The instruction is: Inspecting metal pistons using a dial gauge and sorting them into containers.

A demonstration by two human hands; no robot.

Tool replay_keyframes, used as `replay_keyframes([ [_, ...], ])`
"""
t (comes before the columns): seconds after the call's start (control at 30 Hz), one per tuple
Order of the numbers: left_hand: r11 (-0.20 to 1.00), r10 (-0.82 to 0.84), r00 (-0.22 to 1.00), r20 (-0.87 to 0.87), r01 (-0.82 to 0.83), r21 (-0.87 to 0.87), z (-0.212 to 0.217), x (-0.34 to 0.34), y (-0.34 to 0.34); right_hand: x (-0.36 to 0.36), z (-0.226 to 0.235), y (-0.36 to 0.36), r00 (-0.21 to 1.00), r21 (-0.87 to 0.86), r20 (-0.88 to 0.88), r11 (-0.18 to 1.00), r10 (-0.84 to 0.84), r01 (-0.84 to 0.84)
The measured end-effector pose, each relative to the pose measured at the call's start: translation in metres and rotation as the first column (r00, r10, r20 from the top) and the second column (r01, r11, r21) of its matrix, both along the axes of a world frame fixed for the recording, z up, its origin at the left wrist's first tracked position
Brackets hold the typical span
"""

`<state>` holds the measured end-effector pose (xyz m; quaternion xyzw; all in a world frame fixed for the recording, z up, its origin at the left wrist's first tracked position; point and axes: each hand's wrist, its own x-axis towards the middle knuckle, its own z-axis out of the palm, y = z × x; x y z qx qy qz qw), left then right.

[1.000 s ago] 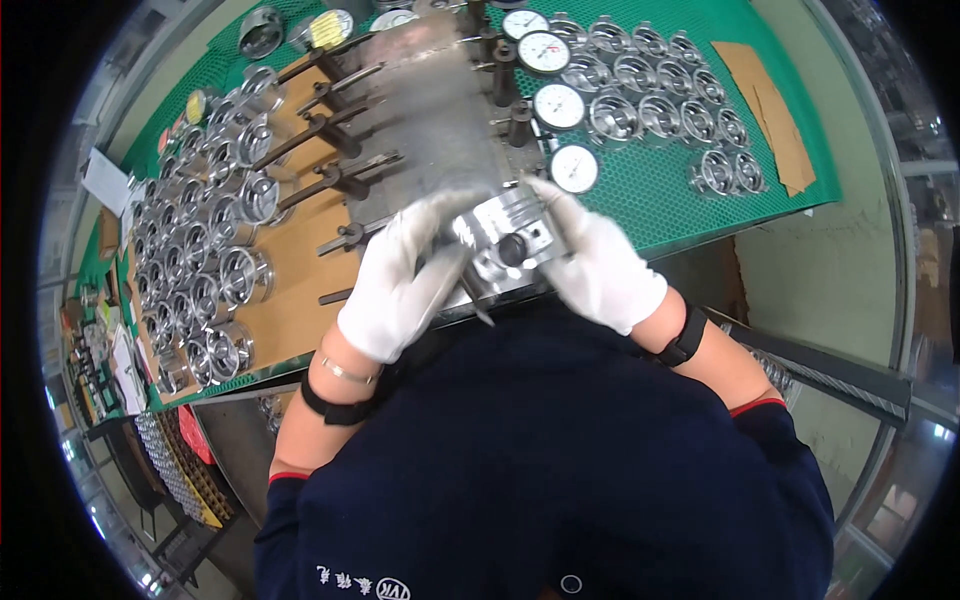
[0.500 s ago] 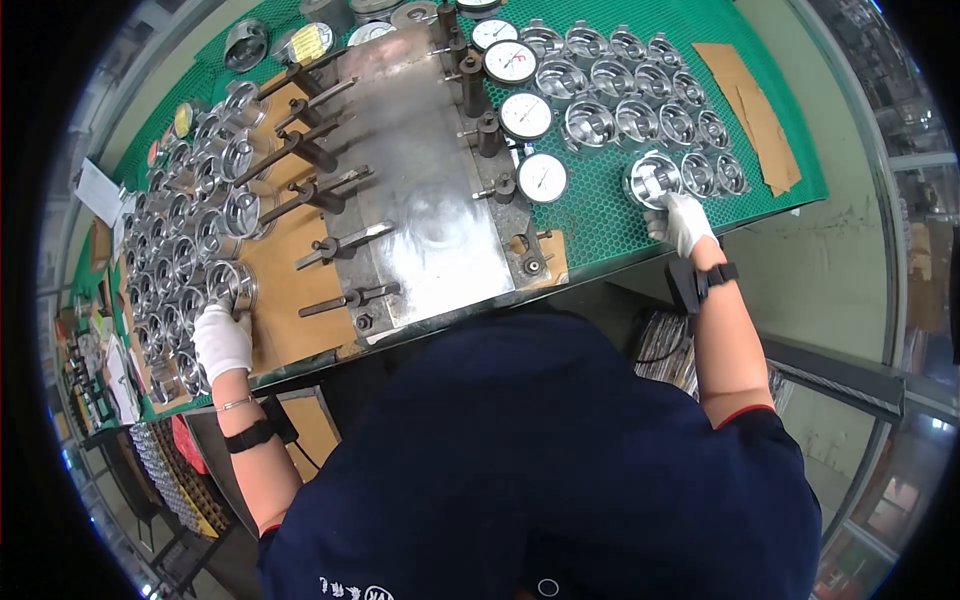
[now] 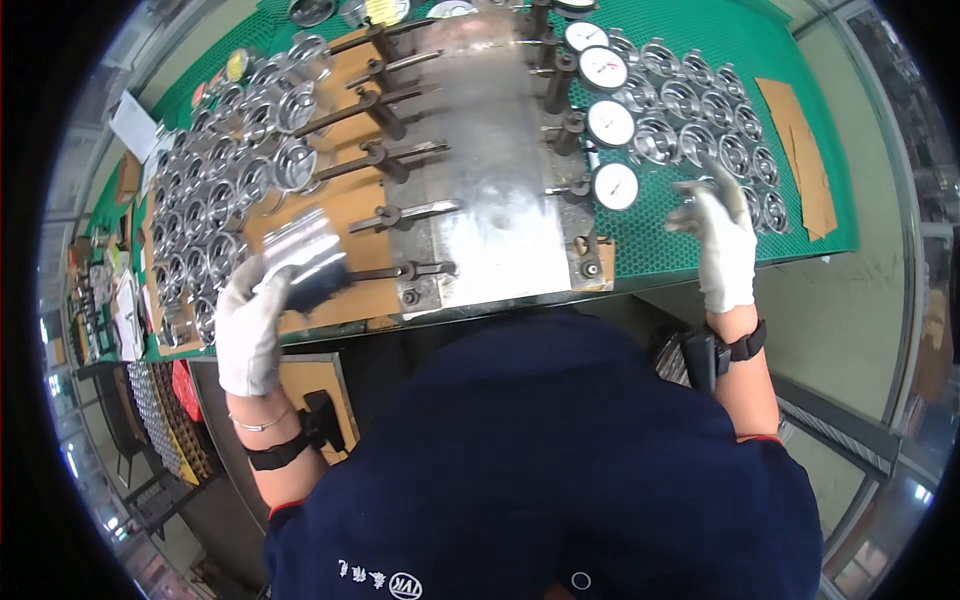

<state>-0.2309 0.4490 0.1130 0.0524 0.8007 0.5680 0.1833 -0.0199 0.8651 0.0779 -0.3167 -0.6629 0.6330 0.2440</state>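
A shiny metal engine piston is tilted on its side in my left hand, raised over the brown board and smeared by motion. The gloved fingers and thumb grip its near left side. Over on the right, my white-gloved right hand is above the front of a group of pistons on green matting. Its fingers are curved and apart, with nothing seen between them; they partly cover what lies beneath. Many more pistons crowd the left side of the board.
Between the two piston groups lies a polished steel plate flanked by dark clamp posts. Round dial gauges line its right side. A strip of cardboard rests at the far right of the green mat.
My left hand has lifted a piston off the board and tipped it over. My right hand has let go of a piston on the right and opened. The view has shifted leftward.
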Motion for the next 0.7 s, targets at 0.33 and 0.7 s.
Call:
replay_keyframes([
  [0.33, 0.859, -0.507, 0.840, 0.190, 0.509, 0.042, -0.019, 0.039, 0.110, -0.062, 0.013, -0.082, 0.653, 0.550, 0.374, 0.409, 0.659, -0.728],
  [0.7, 0.760, -0.649, 0.404, -0.645, 0.325, -0.562, -0.045, 0.047, 0.159, -0.046, -0.001, -0.070, 0.789, 0.612, 0.335, 0.518, 0.515, -0.598],
])
